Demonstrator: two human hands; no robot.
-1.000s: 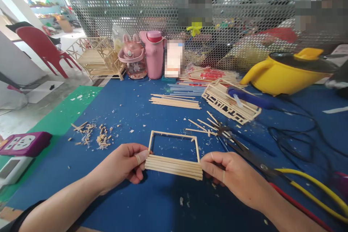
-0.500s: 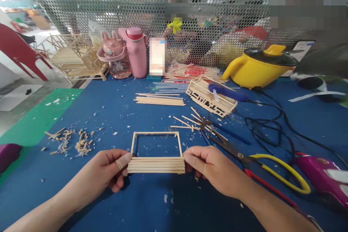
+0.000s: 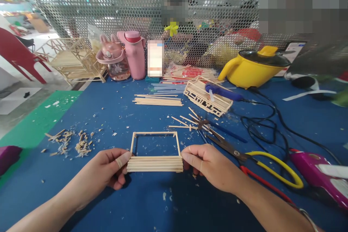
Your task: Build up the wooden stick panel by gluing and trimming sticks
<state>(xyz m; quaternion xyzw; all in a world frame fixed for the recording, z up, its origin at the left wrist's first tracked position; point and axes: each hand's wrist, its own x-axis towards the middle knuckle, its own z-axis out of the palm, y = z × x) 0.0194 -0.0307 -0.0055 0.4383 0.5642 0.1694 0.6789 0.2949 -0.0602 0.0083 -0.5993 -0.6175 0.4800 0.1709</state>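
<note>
Between my hands is a small rectangular wooden stick frame (image 3: 154, 164), its near part covered by several sticks laid side by side and its far part open. My left hand (image 3: 111, 168) pinches its left edge between thumb and fingers. At the right edge my right hand (image 3: 203, 165) grips it the same way. Both thumbs rest by the end of the topmost slat. Beyond the frame lies a row of loose wooden sticks (image 3: 159, 100). To the right, more short sticks lie beneath blue-handled pliers (image 3: 202, 124), beside scissors (image 3: 236, 153) with yellow and red handles.
A glue gun (image 3: 223, 92) with a blue body rests on a slatted stick piece (image 3: 198, 96). Its black cable coils at right. Offcuts (image 3: 83, 145) lie at left. Pink bottles (image 3: 136, 54), a phone (image 3: 155, 58) and a yellow pot (image 3: 252, 69) stand along the mesh (image 3: 108, 11).
The view has shifted slightly, so most things on the right appear a little further left. Both hands keep their hold on the stick frame, which looks unchanged.
</note>
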